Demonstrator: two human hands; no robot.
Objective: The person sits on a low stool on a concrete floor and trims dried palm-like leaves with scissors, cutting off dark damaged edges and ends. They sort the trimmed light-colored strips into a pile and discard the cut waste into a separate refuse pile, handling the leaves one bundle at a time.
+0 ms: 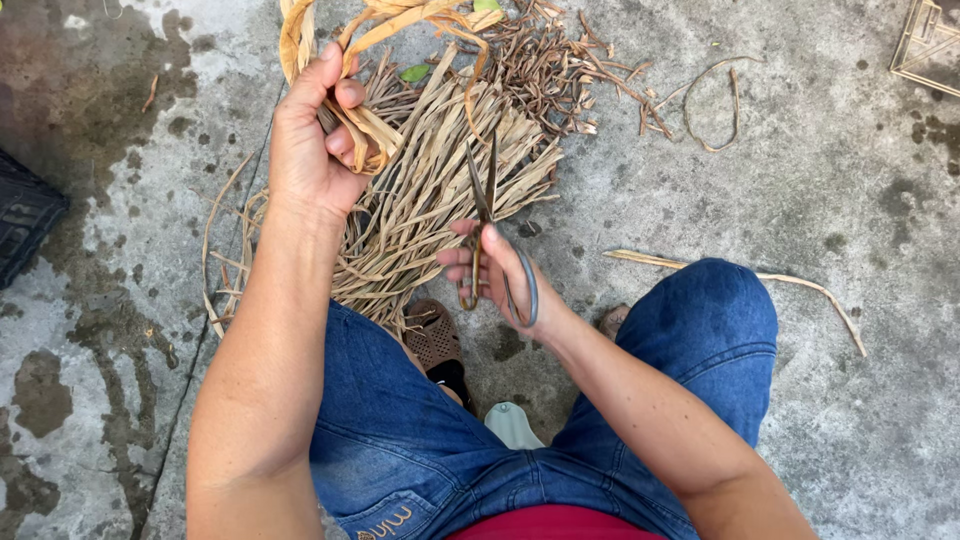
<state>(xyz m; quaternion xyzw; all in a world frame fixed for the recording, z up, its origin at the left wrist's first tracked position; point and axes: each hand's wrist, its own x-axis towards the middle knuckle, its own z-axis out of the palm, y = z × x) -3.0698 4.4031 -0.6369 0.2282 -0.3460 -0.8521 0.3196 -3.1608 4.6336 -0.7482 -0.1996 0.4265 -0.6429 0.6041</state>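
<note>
My left hand [310,140] is raised at upper left, its fingers closed around a looped bundle of dry tan leaf strips [372,128] that curl up past the top edge. My right hand [500,275] grips a pair of metal scissors [484,200] by the handles, blades pointing up and nearly together over a flat pile of dried strips [440,180] on the concrete ground. The scissors' tips lie just right of the held bundle, apart from it.
A heap of short brown cut scraps [560,70] lies beyond the pile. Loose strips [800,285] trail at right and left. My knees in blue jeans [700,320] and a brown sandal [435,340] sit below. A dark crate edge [25,220] is at far left, a wire frame [930,45] at top right.
</note>
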